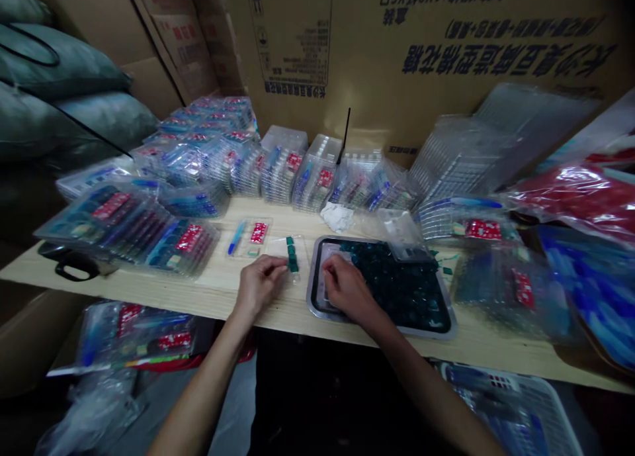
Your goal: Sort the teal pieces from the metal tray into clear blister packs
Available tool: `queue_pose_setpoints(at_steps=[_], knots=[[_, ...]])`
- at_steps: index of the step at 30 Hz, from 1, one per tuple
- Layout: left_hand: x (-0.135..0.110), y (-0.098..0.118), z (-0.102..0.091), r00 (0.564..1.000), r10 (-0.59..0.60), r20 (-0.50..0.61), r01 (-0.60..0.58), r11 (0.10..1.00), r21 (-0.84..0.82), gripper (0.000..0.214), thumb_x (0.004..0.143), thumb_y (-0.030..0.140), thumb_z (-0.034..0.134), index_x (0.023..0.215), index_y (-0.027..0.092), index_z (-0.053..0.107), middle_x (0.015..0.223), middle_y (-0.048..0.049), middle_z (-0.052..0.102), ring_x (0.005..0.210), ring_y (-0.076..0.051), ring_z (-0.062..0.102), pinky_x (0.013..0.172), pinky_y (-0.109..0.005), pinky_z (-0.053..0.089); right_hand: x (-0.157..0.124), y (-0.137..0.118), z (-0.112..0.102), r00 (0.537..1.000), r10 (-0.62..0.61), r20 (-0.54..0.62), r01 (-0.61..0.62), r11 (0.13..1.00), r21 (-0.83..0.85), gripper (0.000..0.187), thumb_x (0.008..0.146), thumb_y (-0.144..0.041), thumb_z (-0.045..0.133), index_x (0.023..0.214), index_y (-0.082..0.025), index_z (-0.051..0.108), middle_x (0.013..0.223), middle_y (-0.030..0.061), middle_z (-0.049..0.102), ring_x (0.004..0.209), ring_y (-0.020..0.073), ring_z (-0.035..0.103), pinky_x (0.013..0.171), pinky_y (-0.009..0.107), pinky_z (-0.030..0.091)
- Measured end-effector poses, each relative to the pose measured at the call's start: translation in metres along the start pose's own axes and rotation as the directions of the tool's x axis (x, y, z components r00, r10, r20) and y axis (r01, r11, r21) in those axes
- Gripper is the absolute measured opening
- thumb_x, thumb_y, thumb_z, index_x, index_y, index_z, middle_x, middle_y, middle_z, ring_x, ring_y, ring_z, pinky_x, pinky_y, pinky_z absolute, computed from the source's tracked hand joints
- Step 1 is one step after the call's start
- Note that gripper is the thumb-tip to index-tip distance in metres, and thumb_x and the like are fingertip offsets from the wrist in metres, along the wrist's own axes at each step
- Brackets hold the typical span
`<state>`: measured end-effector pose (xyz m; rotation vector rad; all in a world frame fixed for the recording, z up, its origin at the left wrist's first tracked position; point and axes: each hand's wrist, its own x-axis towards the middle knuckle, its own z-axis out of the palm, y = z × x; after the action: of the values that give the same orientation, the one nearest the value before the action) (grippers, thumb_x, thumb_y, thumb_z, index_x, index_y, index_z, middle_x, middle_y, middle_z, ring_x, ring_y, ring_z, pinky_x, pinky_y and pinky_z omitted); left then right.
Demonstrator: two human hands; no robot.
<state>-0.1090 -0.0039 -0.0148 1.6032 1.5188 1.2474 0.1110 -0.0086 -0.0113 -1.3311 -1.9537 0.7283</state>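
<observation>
Two hands work close to the near edge of the desk (218,294). The left hand (258,282) has its fingers (276,265) drawn together in a pinch at the left side of a clear shell (282,243), which lies flat on the desk. A short column of green pieces (292,255) sits in the shell, just right of those fingertips. Its long axis runs away from the person.

The right hand (347,287) rests inside the metal tray (311,298), fingers curled down onto the teal pieces (401,280) at the tray's left end. Whether they have hold of a piece cannot be told.

The shell lies between the two hands, touched by the left and near the right. The tray's left rim stands just beside the shell's right side.

Open room:
- A bare strip of desk lies left of and before the left hand.
- One filled pack (247,235) lies just beyond the left hand.
- Stacked packs (149,228) close off the left and the far side.
- Both wrists cross the desk's near edge.
</observation>
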Motion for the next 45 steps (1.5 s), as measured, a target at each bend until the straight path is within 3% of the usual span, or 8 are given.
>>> queue_pose_setpoints(at_steps=[5, 10, 17, 26, 33, 37, 41, 45], knots=[[-0.003, -0.008, 0.009, 0.960, 0.191, 0.207, -0.229, 0.956, 0.182, 0.014, 0.084, 0.020, 0.063, 0.087, 0.021, 0.077, 0.084, -0.0060, 0.072, 0.076, -0.017, 0.067, 0.070, -0.028, 0.053, -0.009, -0.009, 0.020, 0.967, -0.175, 0.185, 0.211, 0.958, -0.196, 0.028, 0.081, -0.002, 0.047, 0.100, -0.016, 0.062, 0.105, 0.0102, 0.060, 0.103, 0.0227, 0.052, 0.092, 0.034, 0.043], [-0.008, -0.012, 0.011, 0.928, 0.217, 0.303, -0.275, 0.947, 0.163, 0.016, 0.086, 0.021, 0.061, 0.088, 0.021, 0.077, 0.086, -0.0068, 0.072, 0.078, -0.017, 0.068, 0.072, -0.028, 0.054, -0.013, -0.013, 0.029, 0.960, -0.132, 0.249, 0.199, 0.942, -0.270, 0.036, 0.079, 0.004, 0.046, 0.105, -0.015, 0.063, 0.115, 0.0113, 0.056, 0.107, 0.0228, 0.049, 0.091, 0.033, 0.045], [-0.017, -0.015, 0.010, 0.987, 0.041, 0.154, -0.055, 0.994, 0.089, 0.018, 0.088, 0.030, 0.062, 0.096, 0.021, 0.075, 0.093, -0.0069, 0.076, 0.087, -0.021, 0.070, 0.082, -0.033, 0.055, -0.013, -0.012, 0.030, 0.959, -0.111, 0.260, 0.187, 0.939, -0.289, 0.038, 0.078, 0.005, 0.047, 0.104, -0.016, 0.064, 0.118, 0.0115, 0.055, 0.107, 0.0235, 0.048, 0.089, 0.034, 0.047], [-0.027, -0.020, 0.013, 0.968, 0.144, 0.205, -0.153, 0.988, 0.028, 0.019, 0.088, 0.026, 0.060, 0.096, 0.023, 0.077, 0.096, -0.0081, 0.074, 0.091, -0.020, 0.070, 0.083, -0.032, 0.055, -0.015, -0.011, 0.031, 0.960, -0.121, 0.254, 0.191, 0.943, -0.272, 0.042, 0.076, 0.006, 0.046, 0.107, -0.016, 0.065, 0.124, 0.0119, 0.052, 0.112, 0.0241, 0.047, 0.090, 0.033, 0.047], [-0.028, -0.028, 0.021, 0.987, -0.108, 0.120, 0.121, 0.987, -0.109, 0.029, 0.085, 0.034, 0.064, 0.108, 0.019, 0.071, 0.094, -0.0056, 0.075, 0.087, -0.018, 0.069, 0.080, -0.029, 0.053, -0.006, -0.012, 0.027, 0.967, -0.118, 0.226, 0.174, 0.954, -0.243, 0.038, 0.082, 0.001, 0.046, 0.115, -0.014, 0.059, 0.113, 0.0122, 0.057, 0.108, 0.0238, 0.051, 0.093, 0.035, 0.042], [-0.025, -0.021, 0.018, 0.983, -0.174, 0.051, 0.181, 0.961, -0.208, 0.031, 0.081, 0.038, 0.068, 0.103, 0.017, 0.073, 0.095, -0.0064, 0.074, 0.081, -0.017, 0.067, 0.078, -0.028, 0.051, 0.007, -0.026, 0.028, 0.964, -0.160, 0.215, 0.223, 0.923, -0.315, 0.027, 0.089, -0.011, 0.048, 0.114, -0.016, 0.058, 0.107, 0.0120, 0.060, 0.104, 0.0267, 0.052, 0.089, 0.039, 0.039], [-0.021, -0.005, 0.013, 0.969, -0.234, 0.083, 0.248, 0.897, -0.365, 0.043, 0.076, 0.036, 0.074, 0.113, 0.016, 0.070, 0.086, -0.0049, 0.072, 0.071, -0.014, 0.063, 0.069, -0.025, 0.048, 0.020, -0.033, 0.035, 0.985, -0.111, 0.132, 0.140, 0.960, -0.243, 0.017, 0.092, -0.018, 0.047, 0.107, -0.016, 0.055, 0.105, 0.0099, 0.064, 0.101, 0.0240, 0.055, 0.086, 0.036, 0.037], [-0.020, 0.007, 0.011, 0.990, -0.137, 0.043, 0.143, 0.961, -0.237, 0.037, 0.074, 0.029, 0.073, 0.109, 0.015, 0.073, 0.086, -0.0037, 0.068, 0.071, -0.013, 0.060, 0.069, -0.025, 0.047, 0.023, -0.035, 0.031, 0.982, -0.101, 0.158, 0.135, 0.965, -0.224, 0.015, 0.094, -0.015, 0.045, 0.105, -0.015, 0.054, 0.101, 0.0084, 0.065, 0.096, 0.0213, 0.057, 0.084, 0.034, 0.036]])
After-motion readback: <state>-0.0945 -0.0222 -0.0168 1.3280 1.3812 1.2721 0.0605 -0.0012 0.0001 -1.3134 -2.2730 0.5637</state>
